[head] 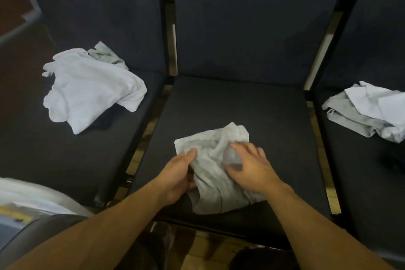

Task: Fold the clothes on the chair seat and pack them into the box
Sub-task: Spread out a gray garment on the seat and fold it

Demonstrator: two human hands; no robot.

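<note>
grey garment [213, 173] crumpled on middle seat [241, 105], both hands gripping

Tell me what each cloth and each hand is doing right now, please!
Grey garment: crumpled on the middle seat, gripped by both hands.
Left hand: fingers curled on the garment's left edge.
Right hand: fingers curled, pinching the fabric.
White pile: unfolded, loose on the left seat.
Grey and white pile: roughly stacked on the right seat, untouched.

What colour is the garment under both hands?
Light heathered grey garment, seen in the head view.
</note>
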